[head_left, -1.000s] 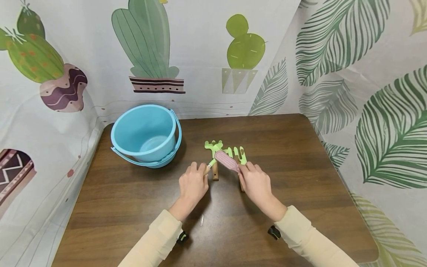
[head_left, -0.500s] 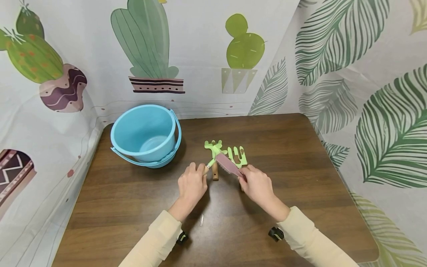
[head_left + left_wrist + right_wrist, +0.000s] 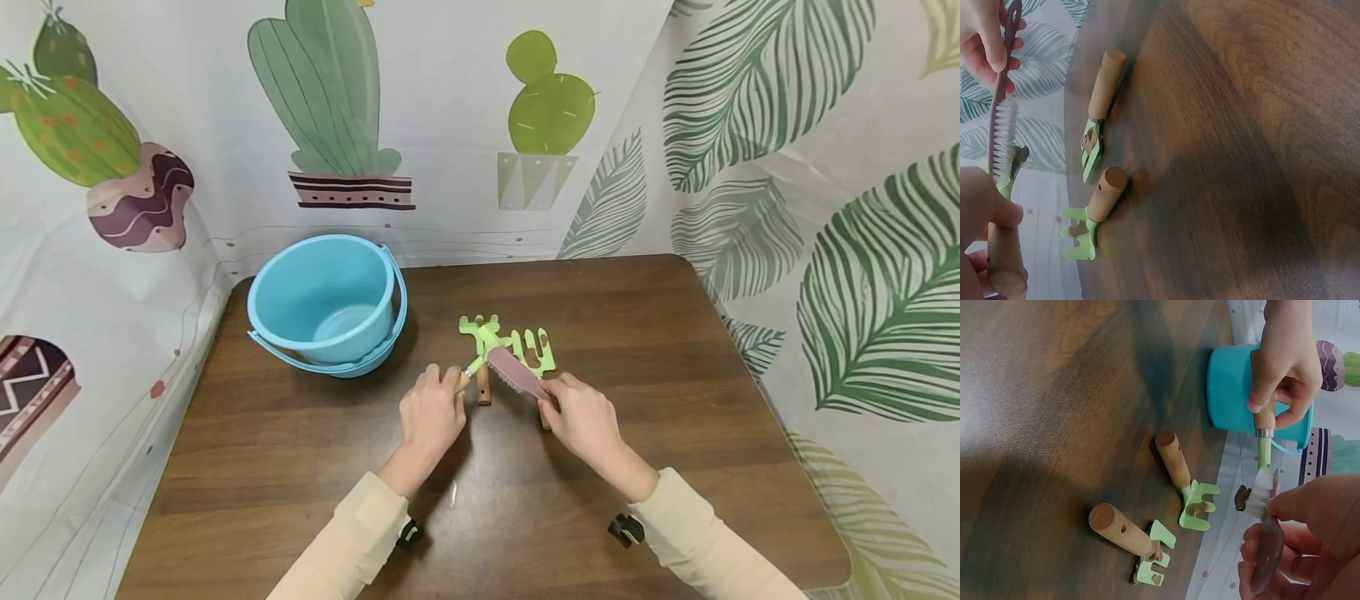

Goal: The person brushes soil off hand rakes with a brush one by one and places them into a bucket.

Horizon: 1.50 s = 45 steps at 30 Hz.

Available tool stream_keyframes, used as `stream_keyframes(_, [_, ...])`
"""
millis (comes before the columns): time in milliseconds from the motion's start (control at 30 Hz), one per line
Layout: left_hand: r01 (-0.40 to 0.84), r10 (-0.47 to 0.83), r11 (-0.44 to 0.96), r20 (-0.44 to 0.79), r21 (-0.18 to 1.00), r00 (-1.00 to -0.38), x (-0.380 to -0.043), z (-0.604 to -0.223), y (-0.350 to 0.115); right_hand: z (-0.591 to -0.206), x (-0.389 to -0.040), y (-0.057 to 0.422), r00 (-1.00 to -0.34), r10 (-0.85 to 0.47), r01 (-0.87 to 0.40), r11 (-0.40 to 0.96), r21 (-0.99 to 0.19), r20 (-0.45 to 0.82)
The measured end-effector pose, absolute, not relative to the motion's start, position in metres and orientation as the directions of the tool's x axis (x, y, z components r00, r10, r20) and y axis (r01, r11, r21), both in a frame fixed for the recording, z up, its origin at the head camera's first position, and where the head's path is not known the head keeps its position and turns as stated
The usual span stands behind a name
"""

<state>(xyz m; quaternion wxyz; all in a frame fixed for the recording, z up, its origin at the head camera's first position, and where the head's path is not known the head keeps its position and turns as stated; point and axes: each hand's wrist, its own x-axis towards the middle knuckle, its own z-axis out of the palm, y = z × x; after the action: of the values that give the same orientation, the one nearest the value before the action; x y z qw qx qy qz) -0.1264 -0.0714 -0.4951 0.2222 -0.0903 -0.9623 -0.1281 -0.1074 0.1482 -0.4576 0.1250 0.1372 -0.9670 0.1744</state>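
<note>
My left hand (image 3: 432,408) grips the wooden handle (image 3: 1264,419) of a small garden tool with a green metal neck (image 3: 1264,452). A brown clump of dirt (image 3: 1243,498) clings to its head, which the brush partly hides. In my right hand (image 3: 583,414) is a pink brush (image 3: 516,372), pinched by its handle. Its white bristles (image 3: 1005,134) press against the tool's green head. Beneath them on the table lie a green hand rake (image 3: 1197,506) and a green hand fork (image 3: 1159,540), both wooden-handled and spotted with brown dirt.
A light blue bucket (image 3: 300,287) with its handle hanging down stands at the back left of the brown wooden table (image 3: 300,467). A printed cloth (image 3: 457,100) hangs close behind the table. Black devices (image 3: 625,530) sit on both wrists.
The pink brush has turned from lying back-up onto its edge, so its bristles show. My right hand has shifted slightly right. My left hand keeps its hold on the garden tool.
</note>
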Motion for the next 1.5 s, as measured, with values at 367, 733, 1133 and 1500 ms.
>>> stream_keyframes(367, [0.236,0.119,0.951,0.468,0.2,-0.876,-0.127,-0.495,-0.072,-0.461,-0.105,0.15,-0.93,-0.218,-0.309,0.899,-0.31,0.296])
stream_keyframes(733, [0.23,0.11,0.952,0.479,0.2,-0.871,-0.129,-0.495,-0.074,-0.463,-0.103,0.152,-0.925,-0.217,-0.314,0.899,-0.304,0.313])
stream_keyframes(1133, [0.23,0.117,0.95,0.442,0.211,-0.889,-0.128,-0.496,-0.073,-0.463,-0.107,0.149,-0.855,-0.244,-0.374,0.902,-0.217,0.458])
stream_keyframes(1500, [0.247,0.128,0.945,0.451,0.216,-0.883,-0.125,-0.493,-0.072,-0.468,-0.113,0.146,-0.792,-0.329,-0.411,0.91,-0.051,0.514])
